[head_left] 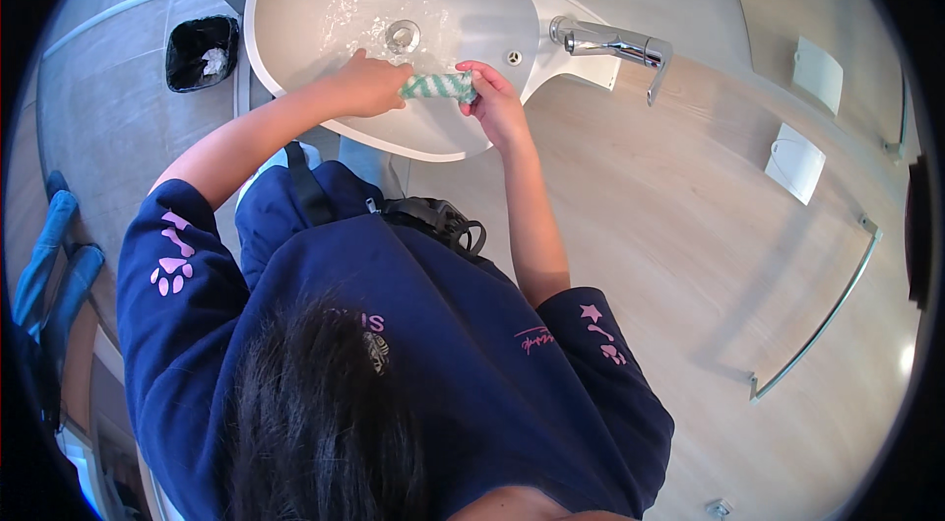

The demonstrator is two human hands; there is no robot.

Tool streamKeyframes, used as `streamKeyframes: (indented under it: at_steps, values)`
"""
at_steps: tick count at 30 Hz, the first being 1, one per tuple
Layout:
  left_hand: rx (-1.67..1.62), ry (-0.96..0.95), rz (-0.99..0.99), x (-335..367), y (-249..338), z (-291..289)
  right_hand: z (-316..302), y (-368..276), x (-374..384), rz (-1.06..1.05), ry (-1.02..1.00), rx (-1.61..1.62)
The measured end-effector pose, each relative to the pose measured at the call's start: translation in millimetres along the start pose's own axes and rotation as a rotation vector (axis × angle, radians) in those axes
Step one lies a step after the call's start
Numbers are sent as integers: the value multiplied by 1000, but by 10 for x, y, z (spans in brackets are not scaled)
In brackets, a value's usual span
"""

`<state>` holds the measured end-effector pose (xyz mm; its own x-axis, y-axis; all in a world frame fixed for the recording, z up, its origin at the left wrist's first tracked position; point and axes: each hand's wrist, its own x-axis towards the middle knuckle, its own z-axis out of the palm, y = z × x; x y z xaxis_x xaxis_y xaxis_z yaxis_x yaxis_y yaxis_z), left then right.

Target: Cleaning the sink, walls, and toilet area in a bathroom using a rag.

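Observation:
Over the near part of a white washbasin (253,29), a green-and-white striped cloth (436,87) is stretched between my two hands, bunched into a narrow roll. My left hand (372,86) is closed around the cloth's left end, its knuckles upward. My right hand (495,99) grips the right end, with thumb and fingers pinched on it. Water droplets and bubbles lie in the bowl around the round metal drain (403,36), just beyond the cloth. A chrome tap (612,41) with a lever stands on the basin's right end, apart from my hands.
Left of the basin stands a black-lined bin (177,60) with crumpled white paper (214,61) inside. Blue trouser legs (47,250) show at the far left. On the right are two white wall fixtures (818,76) and a metal grab bar (825,324).

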<state>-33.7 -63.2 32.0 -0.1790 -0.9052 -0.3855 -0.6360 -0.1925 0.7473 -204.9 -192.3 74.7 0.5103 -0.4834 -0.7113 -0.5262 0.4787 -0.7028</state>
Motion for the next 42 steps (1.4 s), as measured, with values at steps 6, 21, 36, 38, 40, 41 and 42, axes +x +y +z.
streamKeyframes:
  at_steps: [6,21,36,38,40,41,42]
  values:
    - [-521,-305,105,42,-110,-115,-29,-257,-138,-23,-70,-209]
    - [-1184,-541,332,-28,92,-128,94,-601,-144,-1181,203,-1251]
    - [-1898,-682,294,-135,349,-8,-72,-816,-10,-1453,116,-1164]
    - [-1957,-757,346,-139,315,-9,-71,-819,-31,-1419,105,-1189]
    - [-2035,-724,383,-177,318,-54,-77,-817,-51,-1407,117,-1181]
    - [-2035,-725,383,-183,323,-59,-76,-818,-57,-1397,126,-1172]
    - [-1951,-711,403,-186,328,-61,-69,-826,-57,-1396,127,-1172]
